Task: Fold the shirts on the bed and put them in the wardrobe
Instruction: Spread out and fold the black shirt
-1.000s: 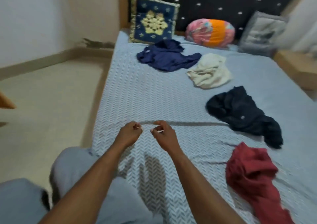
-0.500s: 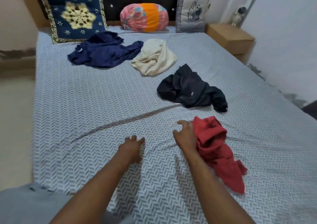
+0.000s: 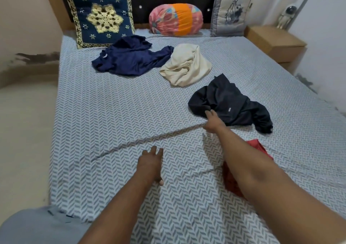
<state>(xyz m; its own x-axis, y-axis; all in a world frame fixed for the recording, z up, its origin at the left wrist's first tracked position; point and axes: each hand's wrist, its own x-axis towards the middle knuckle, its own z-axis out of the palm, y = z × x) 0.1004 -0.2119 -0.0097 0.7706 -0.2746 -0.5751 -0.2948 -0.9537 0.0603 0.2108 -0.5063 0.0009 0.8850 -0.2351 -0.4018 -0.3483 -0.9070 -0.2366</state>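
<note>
1. On the bed (image 3: pixel 112 112), four shirts run diagonally: farthest shirt (image 3: pixel 131 60) back left, second shirt (image 3: pixel 187 66) touching its right, third shirt (image 3: pixel 234 103) nearer and rightward, nearest shirt (image 3: pixel 256 146) front right.
2. Left cushion (image 3: pixel 103 15), bolster (image 3: pixel 176 19) and right cushion (image 3: pixel 230 13) line the bedhead.
3. A nightstand (image 3: pixel 275 41) stands right of the bed.
4. The right hand (image 3: pixel 212 121) touches the third shirt's near edge; the left hand (image 3: pixel 149 163) is left of the nearest shirt.

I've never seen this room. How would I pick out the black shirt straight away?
Start at the bed, where four crumpled shirts trail from the pillows toward the foot. The black shirt is third along, on the right half, between the cream shirt and the red shirt. Unlike the navy shirt by the pillows, it is near-black with a tiny white logo.
</note>
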